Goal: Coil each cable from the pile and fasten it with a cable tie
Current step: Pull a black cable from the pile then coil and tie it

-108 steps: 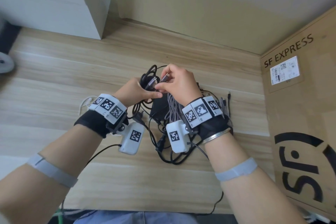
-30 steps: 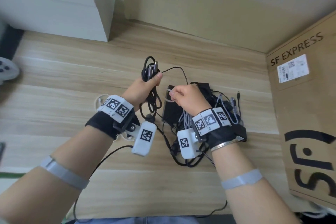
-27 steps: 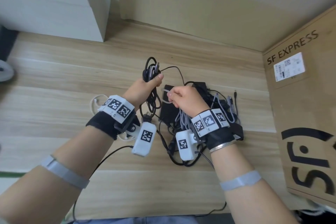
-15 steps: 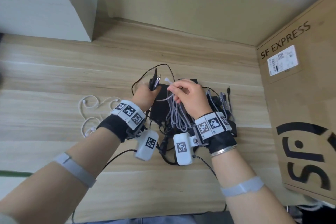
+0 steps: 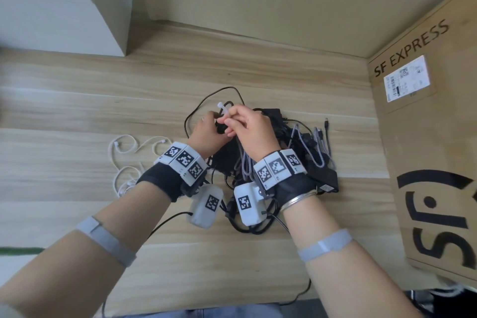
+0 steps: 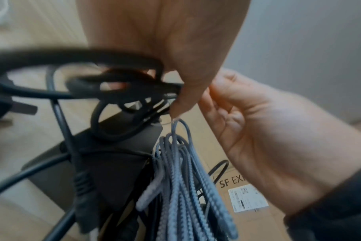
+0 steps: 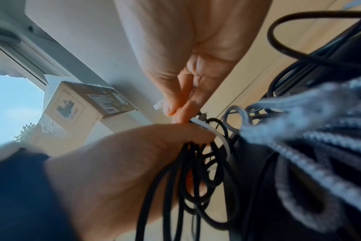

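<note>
Above the pile (image 5: 296, 152), right hand (image 5: 253, 131) pinches cable tie (image 5: 224, 109), head up-left.

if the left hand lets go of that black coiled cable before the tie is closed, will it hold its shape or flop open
Probably flop open: the black cable hangs in loose, uneven loops from the left hand. The white cable tie, pinched by the right hand, looks curved around the coil but unlocked. One strand already arcs free across the table.

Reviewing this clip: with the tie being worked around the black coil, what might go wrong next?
The left hand grips the black coil, but one long loop trails free on the table and may be left out of the bundle. The right hand pinches the white cable tie right beside the grey braided cable, so a braided strand might get caught in.
</note>
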A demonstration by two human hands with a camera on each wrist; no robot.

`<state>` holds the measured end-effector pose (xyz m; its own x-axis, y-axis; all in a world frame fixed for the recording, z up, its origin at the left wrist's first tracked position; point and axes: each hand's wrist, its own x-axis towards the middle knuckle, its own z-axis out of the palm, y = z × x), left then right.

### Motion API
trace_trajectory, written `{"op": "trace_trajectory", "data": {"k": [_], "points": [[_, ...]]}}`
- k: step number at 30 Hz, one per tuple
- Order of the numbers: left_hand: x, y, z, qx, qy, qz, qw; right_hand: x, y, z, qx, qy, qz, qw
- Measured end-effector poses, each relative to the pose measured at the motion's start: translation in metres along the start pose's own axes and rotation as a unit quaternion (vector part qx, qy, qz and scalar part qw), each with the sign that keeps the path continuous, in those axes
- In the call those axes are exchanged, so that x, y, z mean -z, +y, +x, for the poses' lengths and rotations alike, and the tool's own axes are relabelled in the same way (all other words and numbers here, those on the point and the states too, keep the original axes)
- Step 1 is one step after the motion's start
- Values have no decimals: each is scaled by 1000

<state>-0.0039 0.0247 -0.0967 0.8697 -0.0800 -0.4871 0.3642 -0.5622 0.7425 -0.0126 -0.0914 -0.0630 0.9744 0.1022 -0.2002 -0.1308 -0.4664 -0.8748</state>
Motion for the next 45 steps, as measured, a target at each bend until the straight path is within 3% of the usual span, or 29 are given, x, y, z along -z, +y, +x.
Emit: {"op": "trace_trajectory", "data": {"k": [7, 10, 16, 21, 28, 38, 45], "points": [[19, 2, -9, -86, -45, -118, 988, -3, 9, 1, -16, 11, -19, 1000], [21, -4, -6, -134, -10, -107, 985, -2, 15, -3, -24, 13, -38, 999], [19, -15, -2, -185, 3, -36, 982, -3, 17, -5, -22, 11, -64, 998], [16, -18, 0, -168, 42, -51, 984, -1, 18, -7, 4, -8, -74, 997], [16, -17, 1, -199, 72, -38, 977, 1, 18, -9, 39, -48, -126, 990], [18, -17, 0, -220, 51, -61, 972, 1, 20, -7, 38, -45, -148, 987], [22, -22, 0, -169, 25, -108, 979, 3, 18, -2, 4, -44, -154, 987]]}}
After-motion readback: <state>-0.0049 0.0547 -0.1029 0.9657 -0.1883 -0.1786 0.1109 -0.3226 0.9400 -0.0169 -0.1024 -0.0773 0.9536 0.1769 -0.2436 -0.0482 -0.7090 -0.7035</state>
